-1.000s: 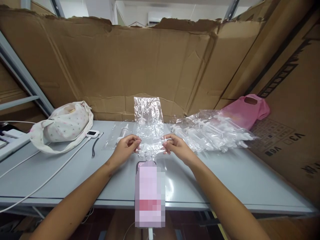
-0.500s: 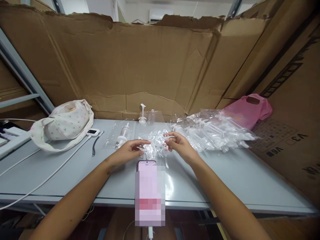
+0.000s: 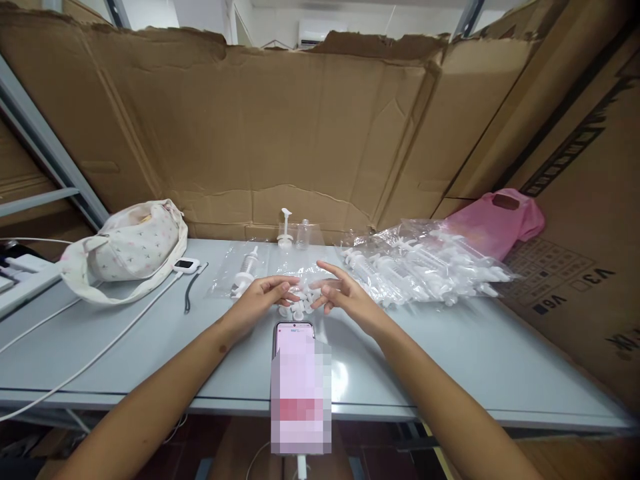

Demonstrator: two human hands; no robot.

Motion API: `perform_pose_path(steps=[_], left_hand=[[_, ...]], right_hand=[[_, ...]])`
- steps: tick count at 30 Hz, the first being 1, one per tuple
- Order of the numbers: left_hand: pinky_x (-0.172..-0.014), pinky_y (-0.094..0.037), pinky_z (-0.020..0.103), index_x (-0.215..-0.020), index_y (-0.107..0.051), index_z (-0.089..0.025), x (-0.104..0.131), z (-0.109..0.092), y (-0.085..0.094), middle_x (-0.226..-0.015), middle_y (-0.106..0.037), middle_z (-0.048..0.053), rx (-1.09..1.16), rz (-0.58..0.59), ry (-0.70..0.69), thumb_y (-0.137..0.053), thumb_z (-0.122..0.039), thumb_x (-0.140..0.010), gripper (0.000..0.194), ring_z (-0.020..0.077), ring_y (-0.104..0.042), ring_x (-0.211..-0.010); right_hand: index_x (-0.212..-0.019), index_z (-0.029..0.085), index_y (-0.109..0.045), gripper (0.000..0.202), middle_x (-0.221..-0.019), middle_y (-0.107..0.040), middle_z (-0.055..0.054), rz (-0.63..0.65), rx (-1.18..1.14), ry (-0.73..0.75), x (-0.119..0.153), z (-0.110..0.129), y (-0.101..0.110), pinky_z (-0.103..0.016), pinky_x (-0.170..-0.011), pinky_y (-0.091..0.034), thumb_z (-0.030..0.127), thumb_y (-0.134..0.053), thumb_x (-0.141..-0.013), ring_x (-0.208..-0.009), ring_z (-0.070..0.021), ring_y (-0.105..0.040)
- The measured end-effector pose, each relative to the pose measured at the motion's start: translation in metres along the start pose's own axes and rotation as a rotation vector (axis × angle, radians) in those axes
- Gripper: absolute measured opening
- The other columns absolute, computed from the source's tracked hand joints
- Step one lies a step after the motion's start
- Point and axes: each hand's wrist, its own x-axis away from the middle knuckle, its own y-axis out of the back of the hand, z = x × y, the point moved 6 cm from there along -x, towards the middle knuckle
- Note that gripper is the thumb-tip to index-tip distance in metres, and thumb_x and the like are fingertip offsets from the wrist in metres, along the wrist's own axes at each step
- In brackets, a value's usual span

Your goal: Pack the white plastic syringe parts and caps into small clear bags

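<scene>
both hands, left hand [image 3: 260, 295] and right hand [image 3: 345, 297], hover loosely spread over small white caps [image 3: 296, 308] at table centre, gripping nothing; bagged pumps [image 3: 425, 263] wait at two o'clock, apparently still unsorted.

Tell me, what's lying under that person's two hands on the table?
A cluster of small white plastic caps on a flattened clear bag, under the left hand and right hand. Anything beneath the palms is covered.
</scene>
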Motion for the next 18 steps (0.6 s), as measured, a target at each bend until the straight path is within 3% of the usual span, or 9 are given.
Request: perform_pose_path(steps=[4, 10, 12, 14, 16, 18], left_hand=[[-0.078, -0.05, 0.034, -0.136, -0.04, -0.02, -0.001, 0.002, -0.004, -0.091, -0.072, 0.009, 0.024, -0.03, 0.008, -0.057, -0.035, -0.085, 0.056, 0.0184, -0.068, -0.084], [-0.068, -0.05, 0.03, -0.148, -0.002, -0.02, -0.003, 0.006, -0.003, -0.075, -0.072, 0.003, 0.055, -0.093, 0.007, -0.058, -0.023, -0.082, 0.086, 0.0152, -0.068, -0.068], [-0.066, -0.049, 0.029, -0.148, 0.003, -0.021, -0.004, 0.009, -0.001, -0.074, -0.072, 0.002, 0.027, -0.122, 0.014, -0.058, -0.02, -0.082, 0.09, 0.0148, -0.068, -0.066], [-0.066, -0.05, 0.029, -0.148, 0.003, -0.022, -0.003, 0.01, 0.0, -0.075, -0.072, 0.002, -0.017, -0.146, 0.006, -0.056, -0.019, -0.082, 0.089, 0.0144, -0.067, -0.067], [-0.067, -0.05, 0.029, -0.148, 0.0, -0.022, -0.003, 0.011, 0.001, -0.076, -0.071, 0.003, -0.054, -0.161, -0.018, -0.055, -0.02, -0.082, 0.086, 0.0142, -0.067, -0.069], [-0.068, -0.05, 0.03, -0.148, -0.002, -0.023, -0.002, 0.011, 0.0, -0.078, -0.071, 0.002, -0.072, -0.164, -0.035, -0.054, -0.021, -0.083, 0.084, 0.0147, -0.067, -0.071]], right_hand=[[-0.14, 0.02, -0.033, 0.068, -0.068, -0.067, 0.001, -0.132, -0.057, -0.072, -0.004, -0.01, -0.001, -0.03, -0.06, -0.051, 0.032, -0.062, -0.08, -0.064, -0.0177, -0.069], [-0.148, 0.015, -0.005, 0.093, -0.059, -0.067, 0.004, -0.238, -0.126, -0.122, -0.005, -0.011, 0.003, -0.029, -0.055, -0.05, 0.019, -0.063, -0.075, -0.06, -0.0195, -0.07], [-0.146, 0.013, -0.01, 0.089, -0.06, -0.067, 0.002, -0.246, -0.132, -0.156, -0.004, -0.012, 0.003, -0.029, -0.052, -0.049, 0.018, -0.063, -0.075, -0.058, -0.0197, -0.069], [-0.138, 0.013, -0.028, 0.072, -0.062, -0.069, 0.0, -0.237, -0.124, -0.171, -0.005, -0.014, 0.002, -0.029, -0.051, -0.048, 0.019, -0.063, -0.076, -0.059, -0.0201, -0.069], [-0.12, 0.015, -0.045, 0.048, -0.063, -0.069, -0.002, -0.222, -0.105, -0.171, -0.005, -0.016, 0.002, -0.029, -0.051, -0.048, 0.021, -0.063, -0.076, -0.061, -0.0204, -0.069], [-0.105, 0.016, -0.051, 0.033, -0.061, -0.068, -0.002, -0.223, -0.08, -0.173, -0.006, -0.018, 0.003, -0.028, -0.051, -0.047, 0.022, -0.063, -0.075, -0.061, -0.0203, -0.069]])
